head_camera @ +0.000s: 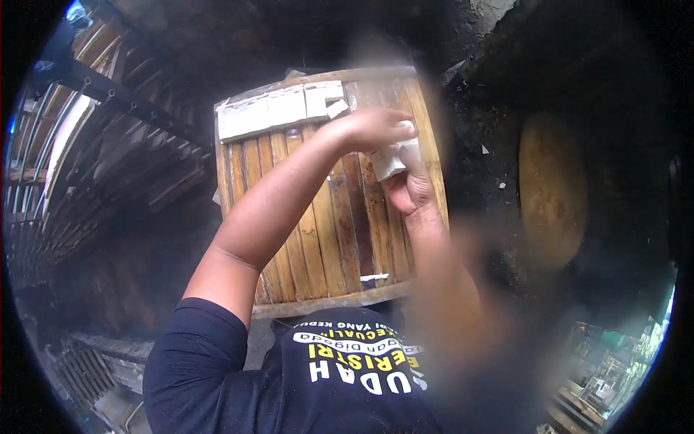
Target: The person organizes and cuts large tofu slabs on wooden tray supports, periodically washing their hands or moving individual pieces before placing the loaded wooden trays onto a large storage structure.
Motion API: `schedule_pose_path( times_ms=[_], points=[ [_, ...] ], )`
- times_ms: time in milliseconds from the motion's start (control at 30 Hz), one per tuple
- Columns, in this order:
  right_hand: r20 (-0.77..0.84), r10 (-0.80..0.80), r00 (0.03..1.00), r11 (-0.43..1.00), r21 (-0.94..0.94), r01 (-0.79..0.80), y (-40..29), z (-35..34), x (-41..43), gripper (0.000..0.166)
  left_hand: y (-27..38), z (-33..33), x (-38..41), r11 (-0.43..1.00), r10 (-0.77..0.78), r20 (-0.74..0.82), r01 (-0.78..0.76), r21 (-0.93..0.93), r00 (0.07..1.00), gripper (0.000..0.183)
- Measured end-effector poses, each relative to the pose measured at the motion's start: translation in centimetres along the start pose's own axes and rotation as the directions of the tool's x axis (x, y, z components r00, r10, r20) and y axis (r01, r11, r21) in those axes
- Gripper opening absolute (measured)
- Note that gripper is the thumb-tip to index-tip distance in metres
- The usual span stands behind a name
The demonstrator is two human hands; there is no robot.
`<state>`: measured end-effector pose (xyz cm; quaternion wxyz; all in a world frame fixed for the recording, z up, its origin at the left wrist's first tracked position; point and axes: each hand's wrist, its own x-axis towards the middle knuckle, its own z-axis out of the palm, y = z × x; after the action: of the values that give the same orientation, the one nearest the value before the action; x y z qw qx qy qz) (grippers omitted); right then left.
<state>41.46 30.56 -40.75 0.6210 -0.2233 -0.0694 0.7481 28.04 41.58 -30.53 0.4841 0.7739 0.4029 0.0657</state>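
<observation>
A slatted bamboo or wooden board (317, 233) lies before me. My left hand (379, 129) reaches across to the board's upper right, its fingers on a white block (389, 163) that looks soft, perhaps tofu. From below, my right hand (409, 187) grips the same white block; part of it is hidden between the hands. A row of white slabs (263, 113) lies along the board's upper left edge, and a small loose white piece (337, 109) rests at the row's right end. Near the bottom edge is a thin white strip (374, 278).
A round brownish wooden or woven surface (553, 190) stands out at the right against dark ground. Small white scraps (484, 149) lie between it and the board. Wooden slats (179, 168) are at the left. Blur covers part of the right side.
</observation>
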Motion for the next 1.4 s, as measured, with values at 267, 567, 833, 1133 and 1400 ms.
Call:
schedule_pose_path(
  times_ms=[267, 567, 833, 1133, 1400],
  points=[
    [0.088, -0.069, 0.994, 0.996, 0.066, 0.063, -3.7, -2.1, -4.6, 0.064, 1.4, 3.7, 3.6, 0.985, -0.062, 0.204, 0.092, -0.144, 0.977, 0.059],
    [-0.186, -0.285, 0.940, 0.905, 0.271, 0.328, -10.1, -20.3, -6.1, 0.059, 3.6, 11.6, -0.1, 0.989, 0.004, -0.181, -0.030, -0.143, 0.984, 0.067],
    [-0.637, -0.763, 0.110, 0.316, -0.220, 0.923, -35.2, -36.8, -7.3, 0.070, -2.1, 11.7, -5.3, 0.987, -0.130, 0.069, 0.136, -0.089, 0.989, 0.060],
    [-0.218, -0.590, 0.777, 0.802, -0.270, 0.533, -28.5, -28.7, -1.3, 0.046, -11.2, 7.0, -10.6, 1.000, -0.012, -0.346, 0.007, -0.016, 0.938, 0.085],
    [0.325, -0.460, 0.827, 0.114, -0.901, 0.418, -10.4, -7.1, 7.2, 0.049, -12.8, -1.4, -4.6, 0.765, 0.194, -0.613, 0.273, 0.583, 0.766, 0.130]
  ],
)
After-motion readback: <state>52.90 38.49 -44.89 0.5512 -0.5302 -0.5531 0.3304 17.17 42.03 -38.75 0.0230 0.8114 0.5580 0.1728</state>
